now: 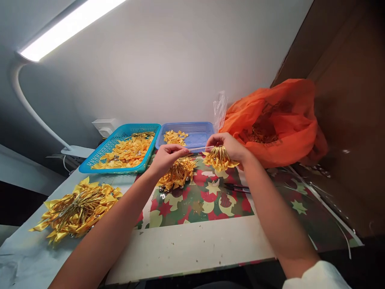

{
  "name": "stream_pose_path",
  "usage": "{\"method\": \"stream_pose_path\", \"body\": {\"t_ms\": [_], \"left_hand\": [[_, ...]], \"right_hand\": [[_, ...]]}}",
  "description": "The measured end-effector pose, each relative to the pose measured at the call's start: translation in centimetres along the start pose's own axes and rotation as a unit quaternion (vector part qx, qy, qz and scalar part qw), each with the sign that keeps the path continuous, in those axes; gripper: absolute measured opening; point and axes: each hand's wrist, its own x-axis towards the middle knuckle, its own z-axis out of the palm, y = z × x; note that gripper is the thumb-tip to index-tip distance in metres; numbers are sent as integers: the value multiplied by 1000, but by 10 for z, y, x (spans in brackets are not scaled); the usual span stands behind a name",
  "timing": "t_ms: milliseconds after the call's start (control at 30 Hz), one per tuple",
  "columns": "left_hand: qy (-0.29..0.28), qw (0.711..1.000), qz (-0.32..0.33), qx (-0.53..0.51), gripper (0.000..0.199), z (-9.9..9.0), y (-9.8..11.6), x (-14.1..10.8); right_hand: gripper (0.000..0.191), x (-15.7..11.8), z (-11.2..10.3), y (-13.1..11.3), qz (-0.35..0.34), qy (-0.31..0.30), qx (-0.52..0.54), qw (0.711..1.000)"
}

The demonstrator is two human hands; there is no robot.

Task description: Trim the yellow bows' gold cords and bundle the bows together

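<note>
My right hand (227, 146) is closed round the gold stems of a small bunch of yellow ribbon bows (219, 163), whose bows hang below the fingers. A thin pale strip (201, 148) stretches between my two hands. Its left end is pinched in my left hand (173, 156), held at about the same height. Just beneath my left hand, another pile of yellow bows with gold stems (177, 174) lies on the patterned sheet (198, 208). A pair of dark scissors or snips (237, 188) rests near my right wrist.
A teal basket (112, 170) of yellow bows and a blue basket (195, 130) with some bows stand at the back. A large tied bunch (80, 206) lies left. An orange bag (288, 148) is at right, near loose white strips (327, 204). A lamp (39, 116) arches over the left.
</note>
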Motion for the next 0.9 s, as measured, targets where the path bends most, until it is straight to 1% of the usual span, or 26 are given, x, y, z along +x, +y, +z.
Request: {"method": "stream_pose_path", "body": {"t_ms": [133,233,300,333,467,567,667,900], "left_hand": [[9,1000,-5,5,25,-3,-2,2],[4,1000,-14,17,23,-5,-4,3],[-5,999,-21,26,21,-5,-5,3],[-8,999,-23,30,21,-5,-5,3],[-16,998,-26,49,20,-6,-7,2],[-19,997,-24,66,21,-7,-9,3],[-21,996,-23,81,21,-7,-11,3],[-18,995,-29,91,19,-6,-10,2]], "right_hand": [[29,-3,-8,1,-2,-16,-34,999],[16,-4,-14,2,-22,-45,-87,995],[6,-5,-16,1,-31,-72,-137,987],[4,-5,-16,0,-32,-84,-166,982],[22,-7,-13,0,-13,-104,-280,954],[27,-8,-9,2,5,-112,-322,940],[27,-8,-10,2,-3,-103,-330,938],[26,-11,-16,-7,-41,-60,-308,949]]}}
